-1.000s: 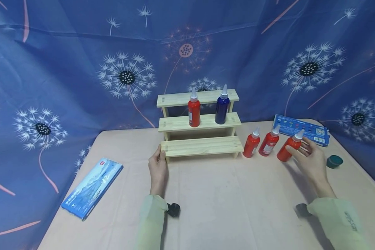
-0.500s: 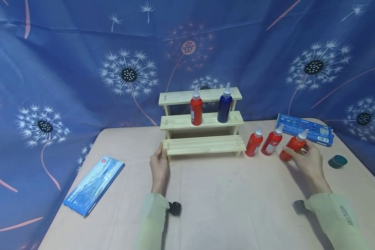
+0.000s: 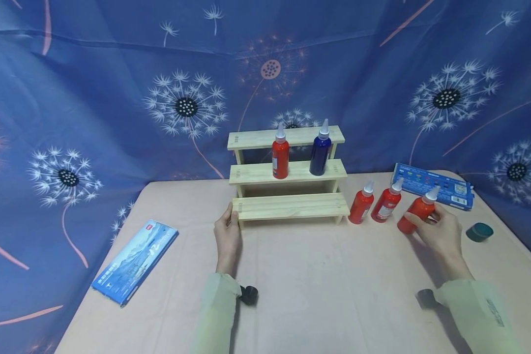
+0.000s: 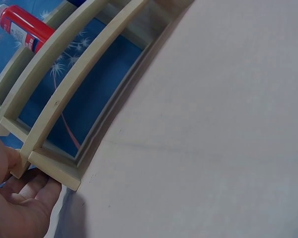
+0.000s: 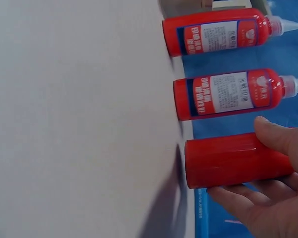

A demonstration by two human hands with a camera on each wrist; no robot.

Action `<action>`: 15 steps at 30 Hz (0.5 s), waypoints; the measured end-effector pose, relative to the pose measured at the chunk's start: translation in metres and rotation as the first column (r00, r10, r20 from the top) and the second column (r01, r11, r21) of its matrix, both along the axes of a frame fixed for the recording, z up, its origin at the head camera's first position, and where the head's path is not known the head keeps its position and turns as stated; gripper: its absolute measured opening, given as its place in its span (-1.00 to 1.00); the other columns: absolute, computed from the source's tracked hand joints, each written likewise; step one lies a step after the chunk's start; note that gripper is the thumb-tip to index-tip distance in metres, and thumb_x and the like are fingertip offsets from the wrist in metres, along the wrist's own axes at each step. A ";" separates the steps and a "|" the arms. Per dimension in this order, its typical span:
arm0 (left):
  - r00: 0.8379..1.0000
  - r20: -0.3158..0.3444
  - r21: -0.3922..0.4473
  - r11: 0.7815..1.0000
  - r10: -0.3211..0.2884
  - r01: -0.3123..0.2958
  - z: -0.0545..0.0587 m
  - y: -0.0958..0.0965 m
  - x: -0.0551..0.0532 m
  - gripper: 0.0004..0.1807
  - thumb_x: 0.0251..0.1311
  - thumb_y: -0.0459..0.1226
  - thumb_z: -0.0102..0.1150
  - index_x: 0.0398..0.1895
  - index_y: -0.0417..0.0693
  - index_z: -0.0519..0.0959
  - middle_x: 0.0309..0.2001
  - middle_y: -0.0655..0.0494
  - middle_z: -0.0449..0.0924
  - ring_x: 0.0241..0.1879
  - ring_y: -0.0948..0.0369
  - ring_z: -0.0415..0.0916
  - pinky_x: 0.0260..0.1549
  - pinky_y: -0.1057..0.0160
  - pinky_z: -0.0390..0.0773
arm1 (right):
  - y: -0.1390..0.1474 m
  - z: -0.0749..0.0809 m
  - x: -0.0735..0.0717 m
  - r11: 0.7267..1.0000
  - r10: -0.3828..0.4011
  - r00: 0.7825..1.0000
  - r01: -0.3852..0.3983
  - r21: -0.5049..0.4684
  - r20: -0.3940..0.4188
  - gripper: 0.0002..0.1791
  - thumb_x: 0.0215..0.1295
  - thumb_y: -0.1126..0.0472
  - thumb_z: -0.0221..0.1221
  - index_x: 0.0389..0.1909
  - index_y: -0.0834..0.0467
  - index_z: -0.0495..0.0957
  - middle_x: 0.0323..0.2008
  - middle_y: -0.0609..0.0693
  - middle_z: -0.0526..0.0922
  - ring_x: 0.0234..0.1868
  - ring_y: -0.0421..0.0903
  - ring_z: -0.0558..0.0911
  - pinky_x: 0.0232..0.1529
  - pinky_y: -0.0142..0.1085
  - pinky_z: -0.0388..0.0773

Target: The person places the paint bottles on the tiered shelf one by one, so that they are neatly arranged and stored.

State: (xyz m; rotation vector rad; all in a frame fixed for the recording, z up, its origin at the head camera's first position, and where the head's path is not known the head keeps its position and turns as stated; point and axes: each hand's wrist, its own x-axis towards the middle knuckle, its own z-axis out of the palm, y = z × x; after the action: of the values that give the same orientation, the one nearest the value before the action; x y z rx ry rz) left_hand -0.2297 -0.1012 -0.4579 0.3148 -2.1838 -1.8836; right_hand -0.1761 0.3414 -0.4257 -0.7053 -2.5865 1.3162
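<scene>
My left hand (image 3: 227, 238) grips the left front end of a three-step wooden rack (image 3: 292, 206); in the left wrist view the fingers curl round its end leg (image 4: 57, 171). My right hand (image 3: 442, 233) holds a red squeeze bottle (image 5: 228, 161) with a pale pointed cap, thumb on one side and fingers on the other. To its left two more red bottles stand side by side, the nearer red bottle (image 3: 386, 204) and the red bottle by the rack (image 3: 361, 205). On the middle step stand a red bottle (image 3: 280, 158) and a dark blue bottle (image 3: 320, 155).
A blue flat box (image 3: 134, 263) lies at the left of the table. Another blue box (image 3: 433, 186) lies behind the bottles at the right. A dark green round object (image 3: 479, 232) sits right of my right hand. A blue dandelion-print cloth (image 3: 115, 113) hangs behind.
The whole scene shifts slightly right in the head view. Both hands keep their holds on the rack and the red bottle, and the other bottles stay in place.
</scene>
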 end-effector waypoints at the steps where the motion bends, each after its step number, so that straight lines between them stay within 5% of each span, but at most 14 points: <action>1: 1.000 0.001 0.002 1.000 -0.001 0.001 0.000 0.000 0.000 -0.55 0.46 -0.32 -0.05 0.36 -0.24 0.34 0.37 -0.10 0.32 0.36 0.04 0.29 0.30 0.14 0.40 | -0.001 0.001 0.002 1.000 0.001 1.000 -0.001 -0.005 0.005 -0.16 0.38 -0.02 0.15 0.51 0.24 0.00 0.40 0.36 0.23 0.31 0.39 0.33 0.25 0.24 0.32; 15: 1.000 0.012 -0.013 1.000 -0.001 0.001 0.000 0.000 0.000 -0.55 0.47 -0.31 -0.06 0.37 -0.23 0.33 0.38 -0.10 0.31 0.38 0.04 0.25 0.35 0.14 0.34 | -0.020 0.027 0.026 0.992 0.094 0.995 -0.090 0.089 -0.035 -0.13 0.33 -0.10 0.19 0.48 0.28 0.09 0.30 0.42 0.34 0.21 0.41 0.42 0.18 0.21 0.39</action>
State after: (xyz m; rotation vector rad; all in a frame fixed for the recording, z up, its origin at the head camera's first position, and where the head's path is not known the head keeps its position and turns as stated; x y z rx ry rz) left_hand -0.2292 -0.1013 -0.4583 0.3236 -2.2037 -1.8719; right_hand -0.1503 0.3215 -0.3988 -0.5468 -2.6559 1.2194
